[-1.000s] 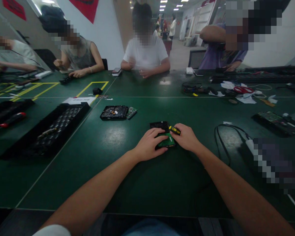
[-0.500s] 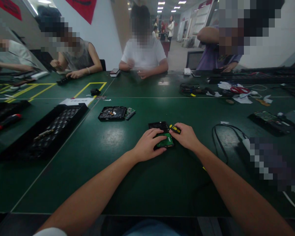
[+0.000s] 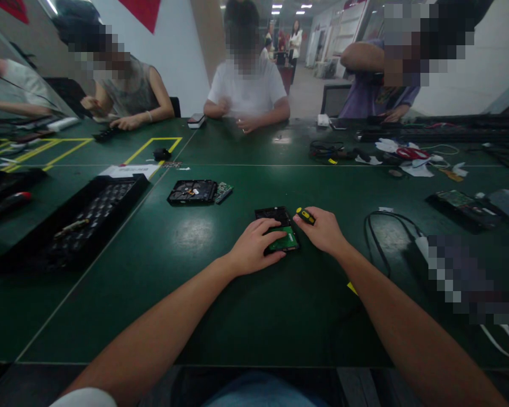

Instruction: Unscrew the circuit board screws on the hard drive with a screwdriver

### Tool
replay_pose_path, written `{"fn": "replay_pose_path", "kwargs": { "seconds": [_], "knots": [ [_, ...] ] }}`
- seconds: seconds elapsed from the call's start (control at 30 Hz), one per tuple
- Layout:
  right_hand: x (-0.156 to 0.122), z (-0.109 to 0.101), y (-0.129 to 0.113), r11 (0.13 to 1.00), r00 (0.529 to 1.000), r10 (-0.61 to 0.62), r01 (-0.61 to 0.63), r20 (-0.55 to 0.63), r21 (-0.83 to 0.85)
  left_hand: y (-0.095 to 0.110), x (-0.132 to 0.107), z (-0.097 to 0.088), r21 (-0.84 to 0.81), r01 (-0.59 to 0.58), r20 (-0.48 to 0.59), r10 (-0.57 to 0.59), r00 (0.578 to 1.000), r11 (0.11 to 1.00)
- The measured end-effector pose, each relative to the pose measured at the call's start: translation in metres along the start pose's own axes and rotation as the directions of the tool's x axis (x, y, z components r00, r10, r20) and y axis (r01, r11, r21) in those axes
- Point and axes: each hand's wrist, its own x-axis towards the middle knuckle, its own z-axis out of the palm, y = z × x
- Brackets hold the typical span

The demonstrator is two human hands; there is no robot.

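Right hand (image 3: 323,229) has shifted off the drive (image 3: 287,239), fingers clamped on tool (image 3: 307,216); left hand (image 3: 254,242) steadies it, fingers apart, beyond desk's (image 3: 254,322) near edge.

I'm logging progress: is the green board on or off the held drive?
On: the green board lies on the black drive, under the left hand; whether it's fastened, I can't tell.

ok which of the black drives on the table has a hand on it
The middle drive, its green board showing under the left hand; the left drive and right drive lie untouched.
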Motion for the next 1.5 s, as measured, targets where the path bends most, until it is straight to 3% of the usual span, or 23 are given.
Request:
{"fn": "replay_pose_path", "kwargs": {
  "seconds": [0.33,0.63,0.97,1.17,1.3,1.5],
  "knots": [
    [0.000,0.005,0.002,0.991,0.991,-0.104,0.110,0.087,-0.075,0.000,0.001,0.000,-0.016,-0.006,-0.007,0.006,1.000,1.000],
    [0.001,-0.006,0.013,1.000,0.999,0.012,-0.012,0.039,0.010,0.000,0.001,0.000,-0.022,-0.010,-0.007,0.010,1.000,1.000],
    [0.002,-0.015,0.013,0.925,0.984,0.070,-0.125,0.161,0.359,-0.001,0.000,0.000,-0.006,-0.012,0.000,0.012,1.000,1.000],
    [0.002,-0.019,0.011,0.805,0.936,0.180,-0.318,0.304,0.501,-0.001,0.000,-0.002,-0.007,-0.011,0.003,0.011,1.000,1.000],
    [0.003,-0.023,0.015,0.583,0.870,0.202,-0.476,0.450,0.659,-0.001,0.000,-0.001,-0.006,-0.010,0.000,0.010,1.000,1.000],
    [0.007,-0.029,0.028,0.315,0.824,0.174,-0.565,0.539,0.762,0.000,0.000,-0.002,-0.019,-0.001,0.009,0.001,1.000,1.000]
  ]
}}
